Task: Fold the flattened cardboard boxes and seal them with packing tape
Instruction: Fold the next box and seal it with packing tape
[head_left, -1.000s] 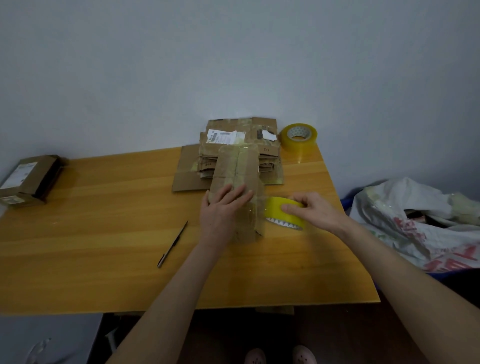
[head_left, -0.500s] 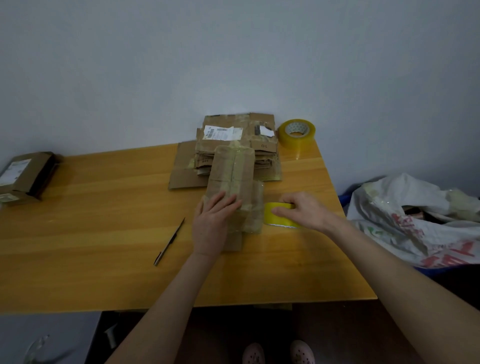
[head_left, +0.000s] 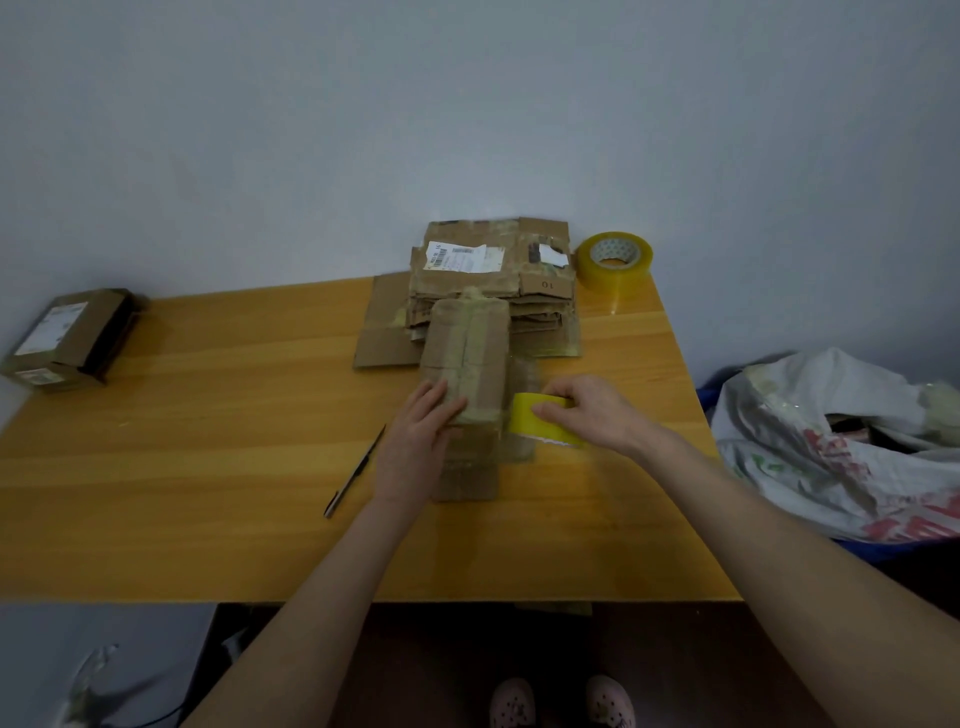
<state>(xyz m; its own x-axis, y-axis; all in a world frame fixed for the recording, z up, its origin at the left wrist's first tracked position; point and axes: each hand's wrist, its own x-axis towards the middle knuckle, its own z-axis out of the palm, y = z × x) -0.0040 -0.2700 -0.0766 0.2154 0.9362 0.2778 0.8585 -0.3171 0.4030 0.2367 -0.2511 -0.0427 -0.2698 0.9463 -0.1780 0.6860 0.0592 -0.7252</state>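
A small folded cardboard box (head_left: 467, 348) stands on the wooden table (head_left: 208, 441), its near flaps lying open toward me. My left hand (head_left: 418, 441) lies flat with straight fingers against the box's left near side. My right hand (head_left: 587, 413) grips a yellow roll of packing tape (head_left: 535, 423) just right of the box, with clear tape stretched to the box's side. Behind the box lies a stack of flattened cardboard boxes (head_left: 493, 270).
A second tape roll (head_left: 615, 257) sits at the table's back right corner. A closed small box (head_left: 67, 338) rests at the far left. A thin knife (head_left: 356, 473) lies left of my left hand. A filled plastic bag (head_left: 841, 441) sits right of the table.
The right hand has tilted and shifted the tape roll slightly at the box's right side. The left hand slid a little toward me along the box.
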